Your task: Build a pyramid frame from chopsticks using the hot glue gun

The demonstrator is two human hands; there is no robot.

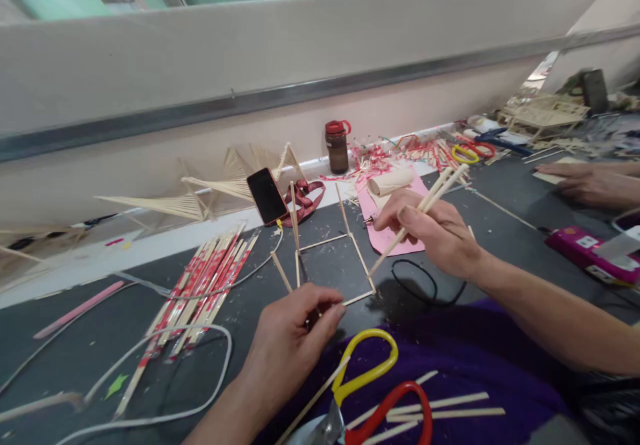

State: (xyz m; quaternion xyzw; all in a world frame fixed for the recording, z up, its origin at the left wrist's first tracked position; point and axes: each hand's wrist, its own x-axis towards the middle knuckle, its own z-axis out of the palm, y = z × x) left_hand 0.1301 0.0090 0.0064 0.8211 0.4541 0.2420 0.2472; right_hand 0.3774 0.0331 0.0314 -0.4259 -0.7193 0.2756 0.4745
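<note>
A square frame of thin wooden sticks (359, 255) lies on the dark table, with some sticks standing up from its corners. My left hand (295, 331) is closed in a pinch at the frame's near-left side; its fingertips partly hide that corner. My right hand (433, 228) grips wooden chopsticks (429, 201) that slant down to the frame's right side. One lower tip appears to meet the frame near its near-right corner; whether it touches, I cannot tell. Below my hands, scissors (370, 371) with one yellow and one red handle lie among loose sticks (445, 403) on purple cloth.
Wrapped chopsticks (200, 291) and a white cable (225, 345) lie at left. A phone (267, 195) leans before stick models (240, 181). Behind are a bottle (337, 148) and a cardboard tube (391, 181) on pink sheet. Another person's hands (595, 181) are at right, near a magenta box (590, 255).
</note>
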